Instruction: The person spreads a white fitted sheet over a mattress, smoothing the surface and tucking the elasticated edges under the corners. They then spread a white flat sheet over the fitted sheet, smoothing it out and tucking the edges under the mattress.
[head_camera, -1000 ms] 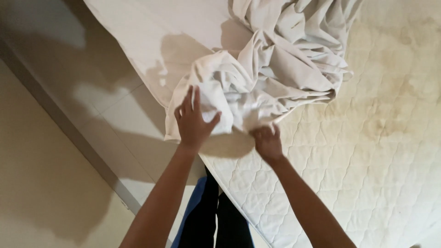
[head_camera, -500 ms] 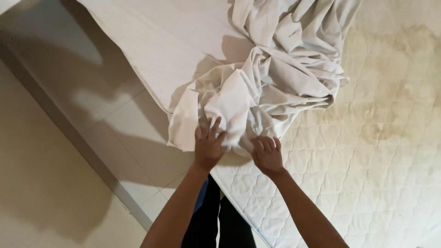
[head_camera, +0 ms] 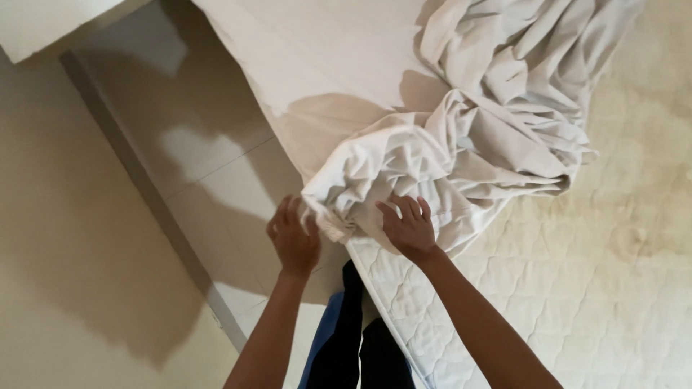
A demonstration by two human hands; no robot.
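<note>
A crumpled white bed sheet [head_camera: 461, 137] lies bunched on a quilted, stained mattress [head_camera: 591, 288]. Its gathered corner hangs over the mattress edge near me. My left hand [head_camera: 292, 238] grips that corner's hem from the floor side, fingers curled into the fabric. My right hand [head_camera: 409, 227] rests on top of the same bunch at the mattress edge, fingers pressed into the cloth and holding it.
A smoother stretch of sheet [head_camera: 324, 65] covers the mattress further up. Pale floor tiles [head_camera: 216, 194] run alongside the bed, bordered by a beige wall [head_camera: 65, 238] and baseboard. My dark trousers [head_camera: 353, 338] show below, against the mattress side.
Both hands have shifted left and down along the sheet's edge. The left hand went from lying flat on the bunch to gripping the hem past the mattress edge.
</note>
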